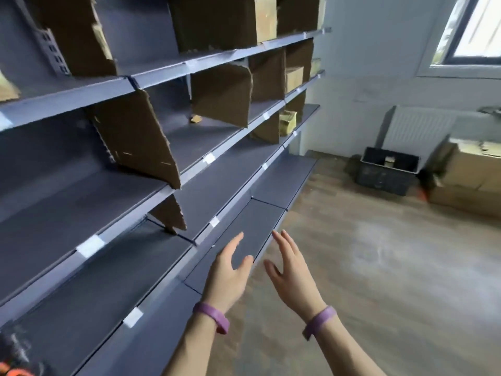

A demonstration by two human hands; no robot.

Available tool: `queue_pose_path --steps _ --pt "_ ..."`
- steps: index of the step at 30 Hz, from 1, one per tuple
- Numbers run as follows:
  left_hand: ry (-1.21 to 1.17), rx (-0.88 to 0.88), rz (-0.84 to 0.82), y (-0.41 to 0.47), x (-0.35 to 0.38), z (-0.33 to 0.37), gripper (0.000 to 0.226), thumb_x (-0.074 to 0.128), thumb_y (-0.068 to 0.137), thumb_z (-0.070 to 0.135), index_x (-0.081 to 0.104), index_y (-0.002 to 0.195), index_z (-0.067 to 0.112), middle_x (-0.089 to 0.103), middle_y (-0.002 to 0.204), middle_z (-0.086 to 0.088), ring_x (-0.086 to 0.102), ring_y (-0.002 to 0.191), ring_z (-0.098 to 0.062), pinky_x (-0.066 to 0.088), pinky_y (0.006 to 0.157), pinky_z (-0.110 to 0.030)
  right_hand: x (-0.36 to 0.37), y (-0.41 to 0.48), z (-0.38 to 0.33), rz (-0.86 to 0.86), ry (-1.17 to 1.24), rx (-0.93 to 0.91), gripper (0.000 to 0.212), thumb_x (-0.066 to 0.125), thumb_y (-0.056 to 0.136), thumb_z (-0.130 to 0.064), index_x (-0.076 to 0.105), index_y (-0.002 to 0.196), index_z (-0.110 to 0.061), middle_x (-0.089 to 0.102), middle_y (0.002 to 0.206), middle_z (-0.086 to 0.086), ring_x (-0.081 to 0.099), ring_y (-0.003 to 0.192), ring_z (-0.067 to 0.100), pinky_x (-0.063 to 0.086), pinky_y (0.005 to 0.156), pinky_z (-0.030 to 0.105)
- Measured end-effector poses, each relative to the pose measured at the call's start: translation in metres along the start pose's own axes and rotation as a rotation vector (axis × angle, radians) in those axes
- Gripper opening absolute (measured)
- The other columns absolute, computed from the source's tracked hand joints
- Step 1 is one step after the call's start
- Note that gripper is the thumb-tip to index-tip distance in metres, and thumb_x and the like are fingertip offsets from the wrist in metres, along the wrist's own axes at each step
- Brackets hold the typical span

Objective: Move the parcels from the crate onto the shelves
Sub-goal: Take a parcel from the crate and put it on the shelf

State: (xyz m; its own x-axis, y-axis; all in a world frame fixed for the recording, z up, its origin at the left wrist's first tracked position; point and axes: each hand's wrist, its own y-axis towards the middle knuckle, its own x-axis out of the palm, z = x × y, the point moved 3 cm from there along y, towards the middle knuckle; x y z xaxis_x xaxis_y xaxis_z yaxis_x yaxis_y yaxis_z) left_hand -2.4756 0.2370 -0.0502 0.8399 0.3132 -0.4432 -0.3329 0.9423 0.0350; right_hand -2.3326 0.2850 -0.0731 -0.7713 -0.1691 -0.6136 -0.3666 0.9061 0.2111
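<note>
**Asker:** What is around you?

**Me:** The long grey metal shelving runs along my left. Torn brown cardboard dividers split it into bays. The bays near me are bare. A few at the far end hold parcels, among them a small yellowish wrapped parcel.

**Asker:** And the crate?

**Me:** The black slatted plastic crate sits on the wood-look floor by the far wall. It is near the white radiator, just beside the big brown cardboard boxes, and well apart from me. One small tan parcel shows inside. I cannot tell whether more lie beneath it.

**Asker:** Your hands?

**Me:** Both are empty. My left hand and my right hand hover over the edge of the lowest shelf. The fingers are spread and relaxed and the palms face each other. There is a purple wristband on each wrist.

**Asker:** So what is the step?

**Me:** I judge it to be fetching the next parcel. I should walk right up to the crate and crouch rather than stretch for it. I should take the small parcel with my fingers beneath it. Before carrying it over I should pick a bare bay, then set it down flat and well back from the shelf lip so it cannot slide off.
</note>
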Motion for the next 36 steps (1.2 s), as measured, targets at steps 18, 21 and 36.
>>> queue_pose_path --steps 18,21,36 --pt "-0.012 0.166 -0.394 0.273 0.259 0.089 0.055 0.061 0.089 0.022 0.042 0.140 0.025 0.045 0.143 0.005 0.038 0.133 -0.006 0.028 0.106 -0.019 -0.175 0.182 0.216 0.263 -0.075 0.328 0.062 0.059 0.096 -0.027 0.030 0.149 -0.012 0.032 0.156 0.000 0.019 0.147 0.011 0.015 0.113 0.016" --pt "-0.022 0.171 -0.441 0.344 0.295 0.104 0.054 0.060 0.089 0.026 0.042 0.140 0.027 0.045 0.143 0.004 0.039 0.132 -0.008 0.028 0.102 -0.019 -0.200 0.240 0.245 0.285 -0.123 0.360 0.062 0.058 0.096 -0.028 0.030 0.150 -0.014 0.030 0.156 -0.001 0.016 0.148 0.009 0.016 0.116 0.020" --pt "0.077 0.242 -0.650 0.586 0.472 0.184 0.051 0.058 0.091 0.028 0.041 0.139 0.033 0.044 0.142 0.006 0.039 0.131 -0.008 0.028 0.099 -0.019 -0.317 0.447 0.404 0.478 -0.105 0.482 0.060 0.059 0.095 -0.024 0.033 0.148 -0.013 0.035 0.154 0.001 0.022 0.146 0.009 0.015 0.112 0.013"
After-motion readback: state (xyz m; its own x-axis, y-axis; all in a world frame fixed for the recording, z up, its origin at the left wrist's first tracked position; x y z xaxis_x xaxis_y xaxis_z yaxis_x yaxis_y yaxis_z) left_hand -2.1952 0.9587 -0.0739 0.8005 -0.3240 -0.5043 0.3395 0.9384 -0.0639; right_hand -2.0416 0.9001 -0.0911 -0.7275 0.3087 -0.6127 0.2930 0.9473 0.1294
